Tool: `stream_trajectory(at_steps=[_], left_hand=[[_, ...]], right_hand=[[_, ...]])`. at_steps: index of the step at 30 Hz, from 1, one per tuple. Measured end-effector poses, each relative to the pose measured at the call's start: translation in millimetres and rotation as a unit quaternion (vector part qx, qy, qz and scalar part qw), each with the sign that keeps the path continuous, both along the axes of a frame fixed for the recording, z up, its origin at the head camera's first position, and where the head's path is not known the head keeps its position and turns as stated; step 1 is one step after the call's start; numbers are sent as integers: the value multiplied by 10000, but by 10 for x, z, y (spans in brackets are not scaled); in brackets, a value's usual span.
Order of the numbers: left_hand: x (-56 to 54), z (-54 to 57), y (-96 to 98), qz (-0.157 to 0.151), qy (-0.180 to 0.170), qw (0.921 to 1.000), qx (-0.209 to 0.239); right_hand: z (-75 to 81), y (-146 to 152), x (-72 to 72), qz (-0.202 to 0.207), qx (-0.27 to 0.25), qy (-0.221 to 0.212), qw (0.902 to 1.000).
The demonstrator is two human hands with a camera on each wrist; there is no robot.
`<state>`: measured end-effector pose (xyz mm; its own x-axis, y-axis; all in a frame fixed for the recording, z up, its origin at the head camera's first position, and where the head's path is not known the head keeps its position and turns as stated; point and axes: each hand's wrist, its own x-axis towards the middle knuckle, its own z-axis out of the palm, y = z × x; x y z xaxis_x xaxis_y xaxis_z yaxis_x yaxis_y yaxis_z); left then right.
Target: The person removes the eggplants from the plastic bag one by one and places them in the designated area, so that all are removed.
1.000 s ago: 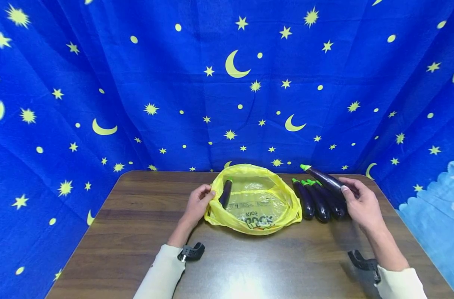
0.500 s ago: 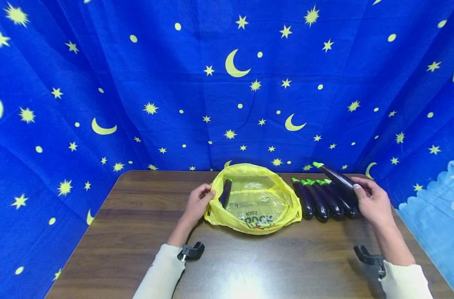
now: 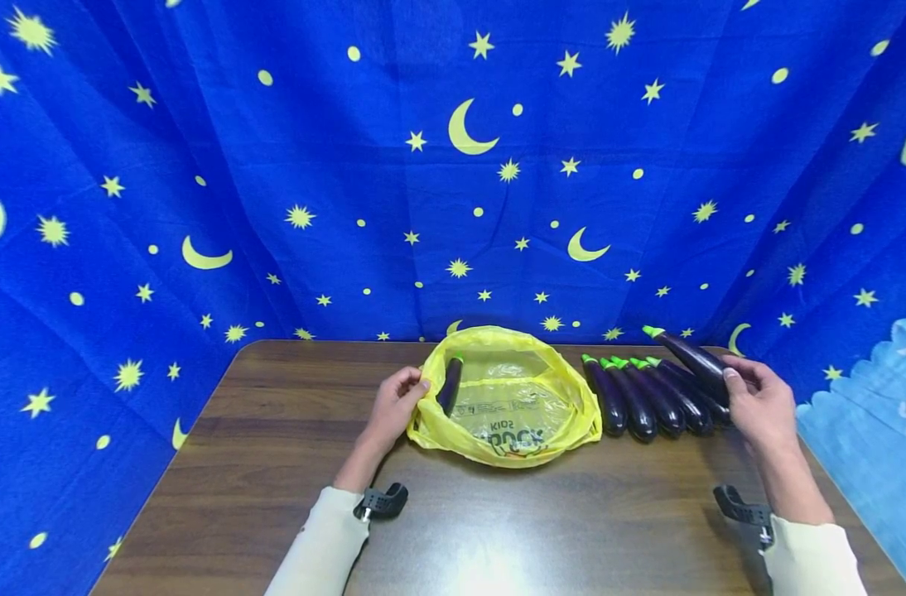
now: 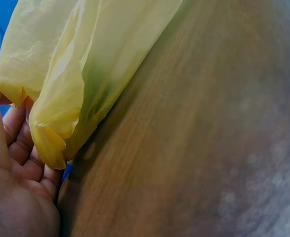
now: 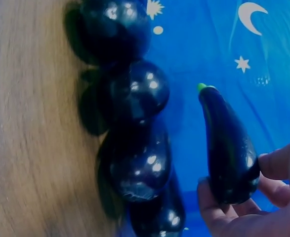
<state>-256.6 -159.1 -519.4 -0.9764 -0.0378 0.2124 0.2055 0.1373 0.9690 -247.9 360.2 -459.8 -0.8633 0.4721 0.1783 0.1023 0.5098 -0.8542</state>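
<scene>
Right hand (image 3: pixel 760 403) is gripping an eggplant (image 3: pixel 691 356) above the row (image 3: pixel 647 399) at 2 o'clock; left fingers (image 3: pixel 407 386) are pinching the bag (image 3: pixel 508 443) rim. Glossy skin could slip, scattering the row.

- A staged recording corner, not a lived-in room.
- A blue star-and-moon cloth (image 3: pixel 453 165) fills the whole upper frame as backdrop.
- One small wood-grain counter (image 3: pixel 274 463) stands at lower centre, tight against the cloth.

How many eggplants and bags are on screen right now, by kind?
Eggplants: 6, one in the right hand at, four in a row on the table, one in the bag.
Yellow bags: 1, its rim held by the left hand.
Total: 7.
</scene>
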Motion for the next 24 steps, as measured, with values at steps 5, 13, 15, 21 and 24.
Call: stream_trajectory(at_steps=[5,13,15,21,24], left_hand=[[126,201,28,-97,86,9999,-15],[101,133,53,132,115,9998,-62],[99,127,52,160,153,9997,-83],[87,107,44,110,104,9999,-52],[66,77,27,74,50,10000,-43]], right_hand=[[-39,75,-45,-269,-277,290,9988],[-88,189,-96,-677,-294,103,9972],[-117,219,-104,-703,-376,87,9968],[-213,319,-109,-756,-633,142,9950],[-244,358,-120,-760,-767,100,9941]])
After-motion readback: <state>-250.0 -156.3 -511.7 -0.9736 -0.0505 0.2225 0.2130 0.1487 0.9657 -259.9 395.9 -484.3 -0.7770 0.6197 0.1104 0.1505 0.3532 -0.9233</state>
